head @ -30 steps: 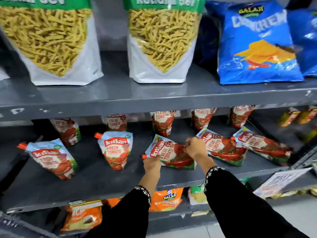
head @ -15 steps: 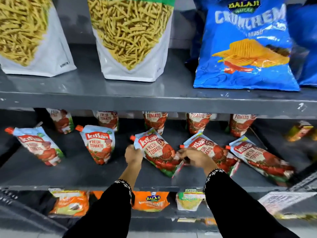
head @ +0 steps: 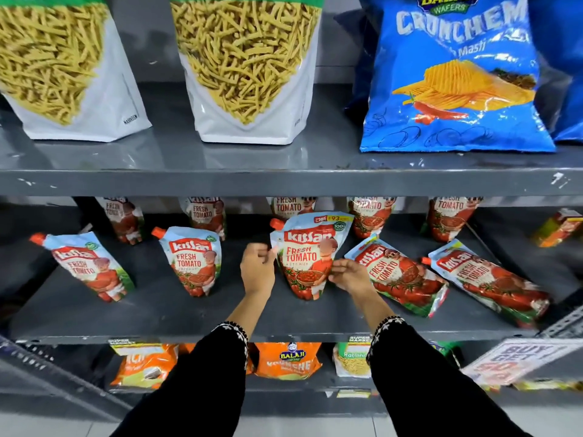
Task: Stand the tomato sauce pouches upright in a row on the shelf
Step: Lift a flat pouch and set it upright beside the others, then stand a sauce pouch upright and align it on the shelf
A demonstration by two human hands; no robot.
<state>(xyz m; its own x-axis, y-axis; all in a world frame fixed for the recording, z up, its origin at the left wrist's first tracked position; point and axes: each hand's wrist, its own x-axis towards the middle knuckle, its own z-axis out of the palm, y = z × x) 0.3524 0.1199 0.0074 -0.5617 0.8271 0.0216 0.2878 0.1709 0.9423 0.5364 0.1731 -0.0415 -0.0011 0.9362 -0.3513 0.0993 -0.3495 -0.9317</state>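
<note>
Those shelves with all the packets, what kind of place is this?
Most likely a grocery shop or supermarket: grey shelves hold many identical ketchup pouches, a crisps bag stands above, and a "Buy, get" offer sign hangs lower right.

Your middle grey shelf (head: 189,313): front row, three ketchup pouches upright, left pouch (head: 86,266), second pouch (head: 192,261), centre pouch (head: 310,253). To their right, two flat pouches, near one (head: 400,275), far one (head: 492,282). Back row (head: 370,212) of five upright behind. Upper shelf (head: 284,181): two sev bags (head: 249,67), blue crisp bag (head: 457,77).
</note>
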